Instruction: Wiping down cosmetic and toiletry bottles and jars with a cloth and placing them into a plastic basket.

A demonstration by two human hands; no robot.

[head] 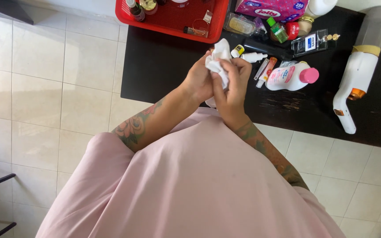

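Both hands meet over the near edge of a black table. My left hand and my right hand are clasped together around a crumpled white tissue, which sticks up between the fingers. The fingers of the right hand press into the tissue against the left palm. A small white bottle with a yellow cap lies on the table just beyond the fingertips.
A red basket with small bottles stands at the table's far edge. To the right lie a white lotion bottle with a pink cap, a white spray bottle, a pink tissue pack, small jars, and a white handheld appliance. Cream floor tiles surround the table.
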